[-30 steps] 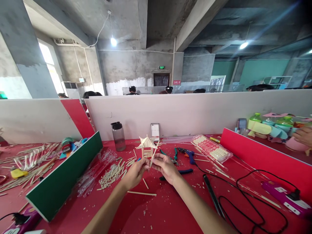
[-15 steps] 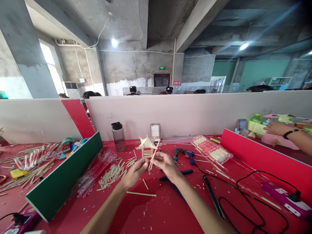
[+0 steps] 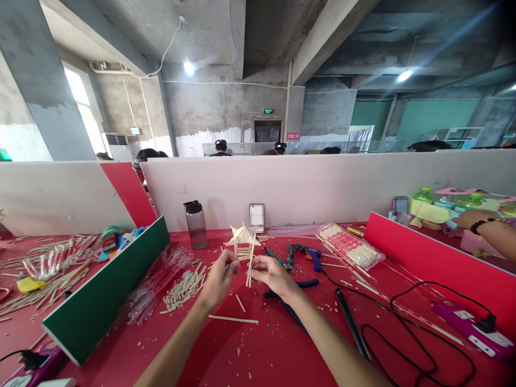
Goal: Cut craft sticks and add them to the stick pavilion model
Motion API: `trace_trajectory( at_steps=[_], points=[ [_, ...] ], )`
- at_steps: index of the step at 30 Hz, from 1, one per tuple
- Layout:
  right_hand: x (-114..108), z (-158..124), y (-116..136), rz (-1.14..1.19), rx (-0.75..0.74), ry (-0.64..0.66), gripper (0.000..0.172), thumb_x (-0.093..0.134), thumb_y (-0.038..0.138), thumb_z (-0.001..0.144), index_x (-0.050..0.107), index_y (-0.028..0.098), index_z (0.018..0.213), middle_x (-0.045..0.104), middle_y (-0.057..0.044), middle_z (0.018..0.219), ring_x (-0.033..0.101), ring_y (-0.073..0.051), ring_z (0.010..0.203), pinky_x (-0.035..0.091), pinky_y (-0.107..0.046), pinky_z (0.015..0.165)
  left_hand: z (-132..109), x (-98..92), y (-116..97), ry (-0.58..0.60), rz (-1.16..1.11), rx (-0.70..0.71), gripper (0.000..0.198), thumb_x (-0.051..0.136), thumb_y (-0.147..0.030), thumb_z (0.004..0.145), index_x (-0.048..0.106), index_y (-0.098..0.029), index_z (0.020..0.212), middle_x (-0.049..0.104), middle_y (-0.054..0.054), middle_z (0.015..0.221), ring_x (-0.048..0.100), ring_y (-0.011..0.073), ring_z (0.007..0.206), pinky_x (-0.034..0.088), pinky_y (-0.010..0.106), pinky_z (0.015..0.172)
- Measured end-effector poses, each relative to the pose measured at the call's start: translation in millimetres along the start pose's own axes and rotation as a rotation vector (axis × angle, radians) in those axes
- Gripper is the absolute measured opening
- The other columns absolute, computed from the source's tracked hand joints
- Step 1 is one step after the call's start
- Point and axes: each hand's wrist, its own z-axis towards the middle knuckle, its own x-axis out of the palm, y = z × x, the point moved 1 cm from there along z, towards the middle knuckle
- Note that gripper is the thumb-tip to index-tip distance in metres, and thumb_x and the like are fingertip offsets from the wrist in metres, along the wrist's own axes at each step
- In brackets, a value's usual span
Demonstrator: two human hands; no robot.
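My right hand (image 3: pixel 272 275) pinches a thin wooden stick (image 3: pixel 250 263) that stands almost upright above the red table (image 3: pixel 258 344). My left hand (image 3: pixel 220 279) is just left of it, fingers curled, and the stick no longer lies between them. Right behind both hands stands a small pavilion model (image 3: pixel 242 242) built of sticks. Cut stick pieces (image 3: pixel 183 287) lie in a heap left of my left hand, and one long stick (image 3: pixel 234 320) lies on the table below my wrists.
A dark water bottle (image 3: pixel 195 224) stands at the back by the white divider. Pliers (image 3: pixel 288 258), a glue gun (image 3: pixel 308 253), a pack of sticks (image 3: pixel 349 246) and black cables (image 3: pixel 403 328) lie to the right. A green board (image 3: pixel 108 290) walls off the left. Another person's hand (image 3: pixel 475 219) is at far right.
The stick has swung from slanted to nearly upright in my right hand. My left hand has slid off it and drawn slightly left. The other person's hand at far right has shifted.
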Motion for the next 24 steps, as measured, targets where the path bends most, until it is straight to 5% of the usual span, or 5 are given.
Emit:
trace_trajectory(
  at_steps=[5, 8, 13, 24],
  points=[
    [-2, 1, 0, 0.037, 0.018, -0.051, 0.04, 0.085, 0.04, 0.062, 0.064, 0.019, 0.089, 0.068, -0.001, 0.081, 0.064, -0.016, 0.074, 0.051, -0.028, 0.072, 2, -12.9, 5, -0.073, 0.318, -0.112, 0.022, 0.058, -0.041, 0.086, 0.05, -0.022, 0.089, 0.053, -0.007, 0.063, 0.049, 0.0118, 0.054, 0.035, 0.021, 0.055],
    [-5, 2, 0, 0.087, 0.042, -0.087, 0.045, 0.087, 0.04, 0.059, 0.062, 0.019, 0.09, 0.067, 0.0, 0.081, 0.064, -0.016, 0.072, 0.053, -0.029, 0.071, -2, -12.3, -4, 0.073, 0.381, -0.085, 0.022, 0.049, -0.043, 0.093, 0.056, -0.022, 0.092, 0.058, -0.005, 0.058, 0.052, 0.0125, 0.051, 0.036, 0.022, 0.056],
    [-9, 4, -1, 0.146, 0.011, -0.13, 0.047, 0.088, 0.04, 0.057, 0.061, 0.019, 0.089, 0.067, 0.0, 0.08, 0.065, -0.016, 0.072, 0.055, -0.031, 0.074, -9, 0.1, -11, 0.274, 0.303, 0.094, 0.033, 0.055, -0.035, 0.092, 0.058, -0.026, 0.123, 0.073, 0.002, 0.095, 0.066, 0.0154, 0.077, 0.047, 0.024, 0.075],
    [-5, 5, -5, 0.16, -0.046, -0.196, 0.043, 0.086, 0.042, 0.062, 0.064, 0.018, 0.09, 0.07, -0.003, 0.084, 0.068, -0.02, 0.08, 0.057, -0.034, 0.077, -10, 7.9, 3, 0.077, 0.319, 0.274, 0.023, 0.058, -0.027, 0.092, 0.073, -0.027, 0.11, 0.076, 0.005, 0.096, 0.07, 0.0166, 0.082, 0.054, 0.025, 0.08]
  ],
)
